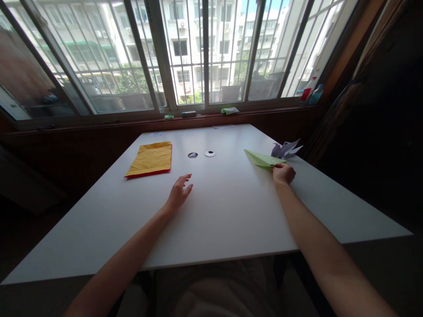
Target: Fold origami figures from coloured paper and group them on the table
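The right hand hides part of the green folded paper.

White desk before wide barred window; pale apartment blocks and greenery outside. Bright daylight, dim room. Brown wall under sill; curtain right.

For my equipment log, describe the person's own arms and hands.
The left forearm and right forearm show no sleeves, watch or bracelet. The left hand and right hand are ungloved; no rings can be made out.
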Demonstrator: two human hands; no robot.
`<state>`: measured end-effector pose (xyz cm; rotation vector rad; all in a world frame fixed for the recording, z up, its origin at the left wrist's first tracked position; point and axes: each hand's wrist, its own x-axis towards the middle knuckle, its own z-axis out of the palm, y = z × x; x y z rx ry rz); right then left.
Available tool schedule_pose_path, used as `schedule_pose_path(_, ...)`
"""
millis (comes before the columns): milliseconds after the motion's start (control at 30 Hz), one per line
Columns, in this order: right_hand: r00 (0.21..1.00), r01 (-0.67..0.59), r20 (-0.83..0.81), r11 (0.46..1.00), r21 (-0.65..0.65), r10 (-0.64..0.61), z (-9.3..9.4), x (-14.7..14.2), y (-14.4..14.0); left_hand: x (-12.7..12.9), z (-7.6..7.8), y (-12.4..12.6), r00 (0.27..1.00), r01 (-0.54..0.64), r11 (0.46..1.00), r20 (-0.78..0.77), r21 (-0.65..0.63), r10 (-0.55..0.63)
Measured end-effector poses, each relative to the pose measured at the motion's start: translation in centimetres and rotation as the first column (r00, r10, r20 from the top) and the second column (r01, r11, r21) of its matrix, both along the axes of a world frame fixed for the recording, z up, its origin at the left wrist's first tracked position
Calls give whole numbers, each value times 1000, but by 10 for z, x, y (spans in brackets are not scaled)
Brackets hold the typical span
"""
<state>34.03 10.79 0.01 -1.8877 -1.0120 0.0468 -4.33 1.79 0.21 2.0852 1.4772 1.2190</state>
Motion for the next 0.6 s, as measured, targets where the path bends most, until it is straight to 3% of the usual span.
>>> schedule_pose_path(100, 992, 111, -46, 992, -64, -115, 3, -5, -2, 1, -1, 0, 1000, -2, 1000, -21, 2, 2)
schedule_pose_path(333, 996, 73, -41, 995, -62, -76, 5, -8, -4, 1, -2, 1, 999, 5, 1000, -53, 13, -4)
schedule_pose_path(467, 986, 136, -103, 990, 37, -131, 5, -12, -4, -1, -6, 3, 995, -20, 999, -95, 49, 24)
schedule_pose_path(600, 966, 249, -121, 941, 228, -227, 13, -21, -8, -5, -10, 8, 978, -102, 985, -168, 139, 125)
